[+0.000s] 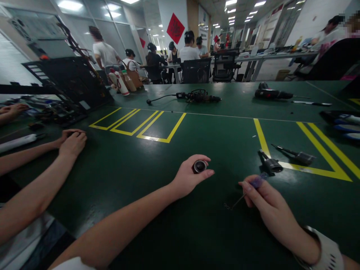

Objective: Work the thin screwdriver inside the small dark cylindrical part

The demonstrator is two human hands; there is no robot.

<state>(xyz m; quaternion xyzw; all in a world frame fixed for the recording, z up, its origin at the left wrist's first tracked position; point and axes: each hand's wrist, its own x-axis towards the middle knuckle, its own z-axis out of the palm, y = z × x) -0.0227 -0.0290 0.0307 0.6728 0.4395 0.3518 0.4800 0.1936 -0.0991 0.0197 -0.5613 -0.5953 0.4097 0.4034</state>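
Observation:
My left hand is wrapped round a black cylindrical part, whose round, silver-rimmed end faces up toward me. Between the fingertips of my right hand is a thin screwdriver with a translucent purple handle. Its slim shaft points down and left at the table. By its tip are a few tiny ring-like pieces, too small to name. Just beyond my right hand lie two black-and-grey cylindrical tool parts with narrow stems, one nearer and one behind it.
The green table carries yellow tape markings. Toward the back lie a cabled black device and a power drill. A co-worker's hands rest at the left, near black equipment. Blue-handled tools lie far right.

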